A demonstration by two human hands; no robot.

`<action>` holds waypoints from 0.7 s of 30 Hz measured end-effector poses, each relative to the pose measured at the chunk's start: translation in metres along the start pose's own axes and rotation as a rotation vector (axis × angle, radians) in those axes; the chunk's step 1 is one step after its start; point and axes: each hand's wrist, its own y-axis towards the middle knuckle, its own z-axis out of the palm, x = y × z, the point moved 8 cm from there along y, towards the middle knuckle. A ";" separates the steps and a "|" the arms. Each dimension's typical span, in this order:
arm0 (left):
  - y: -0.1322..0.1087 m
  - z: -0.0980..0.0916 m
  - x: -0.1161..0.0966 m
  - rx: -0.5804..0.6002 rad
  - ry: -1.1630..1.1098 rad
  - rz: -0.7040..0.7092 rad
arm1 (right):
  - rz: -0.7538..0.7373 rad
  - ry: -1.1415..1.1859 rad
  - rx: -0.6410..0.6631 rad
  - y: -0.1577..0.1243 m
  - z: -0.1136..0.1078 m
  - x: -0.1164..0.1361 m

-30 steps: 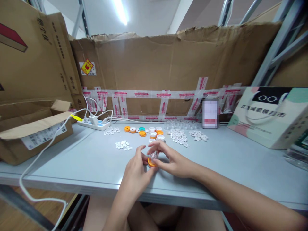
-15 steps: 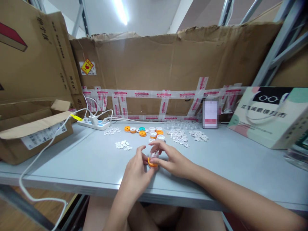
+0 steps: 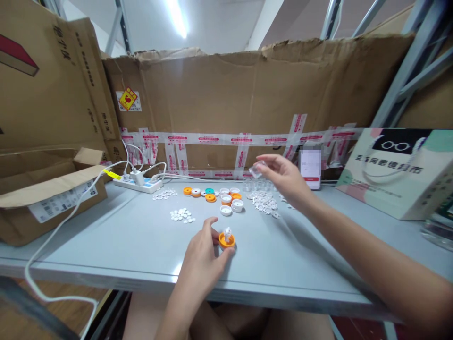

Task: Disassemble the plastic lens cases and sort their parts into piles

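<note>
An orange round base (image 3: pixel 227 242) stands near the table's front with a small white figure (image 3: pixel 227 233) upright in its middle. Around its left and front edge my left hand (image 3: pixel 203 257) is curled, fingers and thumb holding it. Up and to the right, my right hand (image 3: pixel 279 174) pinches a clear plastic cover (image 3: pixel 257 169) above the row of clear covers (image 3: pixel 260 184). Orange, white and teal round pieces (image 3: pixel 210 197) lie beyond my left hand. White flat pieces (image 3: pixel 264 204) are heaped below my right hand.
Small white discs (image 3: pixel 181 215) lie at the left middle. A power strip (image 3: pixel 139 183) with white cables and an open carton (image 3: pixel 53 203) are farther left. A phone (image 3: pixel 311 167) leans at the back; a paper bag (image 3: pixel 392 174) stands right.
My right hand has moved up and right, away from the orange base, lifting the clear cover off the white figure. My left hand has stayed at the base.
</note>
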 end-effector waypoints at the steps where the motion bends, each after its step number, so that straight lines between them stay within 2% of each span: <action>1: 0.000 0.000 0.000 -0.003 -0.002 0.001 | 0.006 -0.043 -0.016 0.016 -0.003 -0.009; 2: 0.000 0.000 0.000 -0.005 -0.004 0.001 | 0.019 -0.134 -0.012 0.031 -0.002 -0.019; 4: 0.000 -0.001 0.001 -0.009 -0.004 -0.007 | 0.042 -0.437 0.079 0.056 0.013 -0.041; 5: -0.001 -0.001 0.000 -0.007 -0.003 -0.012 | 0.047 -0.507 0.114 0.064 0.023 -0.053; 9: -0.002 -0.002 -0.002 0.002 0.002 -0.017 | 0.044 -0.650 0.245 0.080 0.064 -0.091; 11: -0.002 -0.002 -0.002 -0.005 0.007 -0.014 | 0.057 -0.708 0.290 0.082 0.076 -0.106; 17: 0.001 -0.001 0.002 -0.022 0.013 0.007 | 0.107 -0.819 0.340 0.084 0.079 -0.133; 21: 0.001 -0.001 0.001 -0.009 0.027 0.004 | 0.116 -0.800 0.327 0.081 0.074 -0.126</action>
